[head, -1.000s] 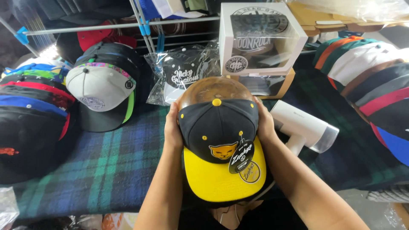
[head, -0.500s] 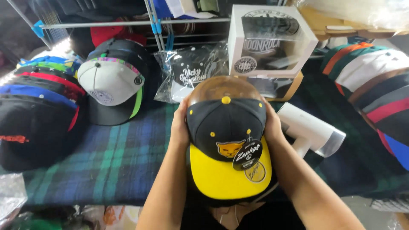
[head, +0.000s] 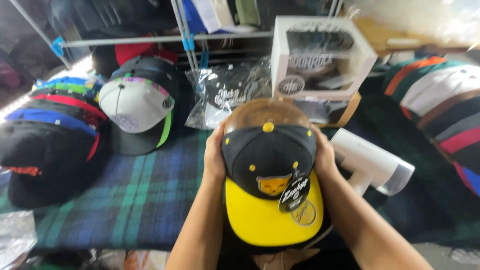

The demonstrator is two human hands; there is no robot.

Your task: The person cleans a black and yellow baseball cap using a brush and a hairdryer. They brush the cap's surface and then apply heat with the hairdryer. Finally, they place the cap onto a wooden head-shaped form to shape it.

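Note:
A black cap (head: 267, 157) with a yellow brim, a yellow top button and a small orange patch sits over a rounded brown form (head: 265, 112). A round black tag hangs at the brim. My left hand (head: 214, 155) presses the cap's left side. My right hand (head: 324, 155) grips its right side. Both forearms reach up from the bottom edge of the picture.
A plaid blue-green cloth (head: 135, 200) covers the table. Stacked caps (head: 45, 135) lie at left, a white-fronted cap (head: 135, 107) behind them. A bagged cap (head: 225, 95), a white window box (head: 320, 57), a white handheld appliance (head: 370, 162) and striped caps (head: 440, 110) surround it.
The view has shifted slightly and the cap sits a little further right in the frame. Both hands stay on the cap's sides.

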